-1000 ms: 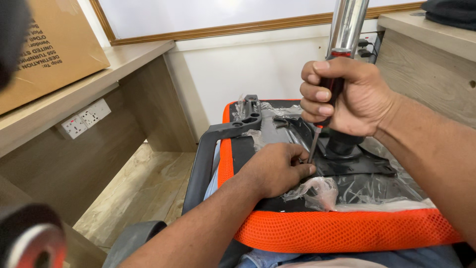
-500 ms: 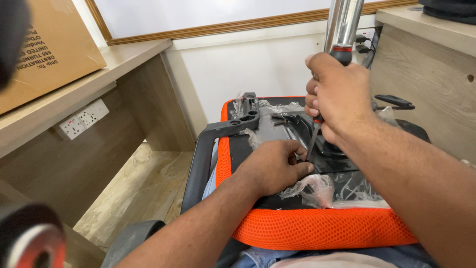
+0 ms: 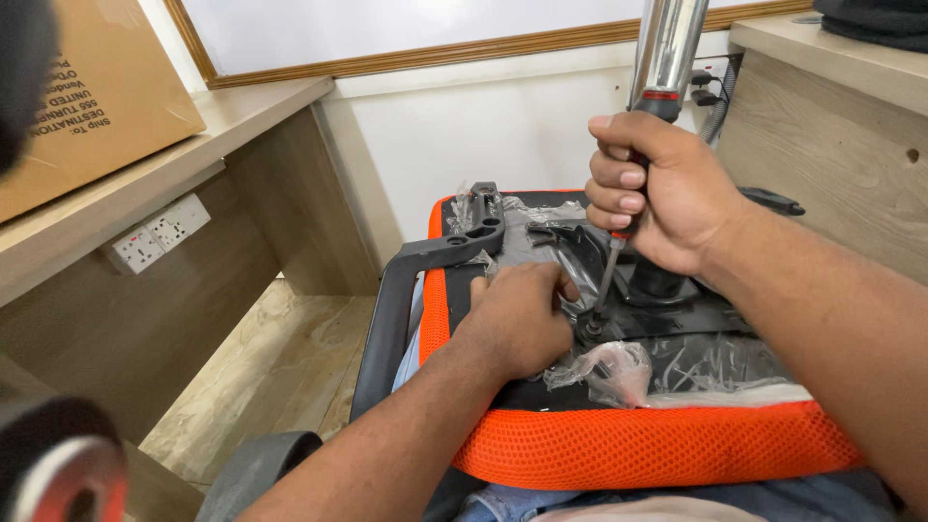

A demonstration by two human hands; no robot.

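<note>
- Our right hand (image 3: 667, 198) is clenched round the dark handle of a screwdriver (image 3: 611, 261), held nearly upright; its thin shaft runs down to a bolt (image 3: 590, 327) on the black metal plate (image 3: 677, 324).
- Our left hand (image 3: 522, 319) lies palm down on the underside of the chair seat (image 3: 628, 445), fingers (image 3: 565, 288) curled just beside the bolt; we cannot tell whether they pinch anything.
- The seat is upturned, its orange mesh edge towards us, with crumpled clear plastic wrap (image 3: 604, 372) lying on it near the left hand.
- A grey armrest (image 3: 406, 290) runs along the seat's left side.
- A chrome cylinder (image 3: 667, 48) rises from the plate behind the right hand.
- On the left, a cardboard box (image 3: 97, 87) sits on a wooden bench (image 3: 261, 111), with wall sockets (image 3: 159, 232) below it.
</note>
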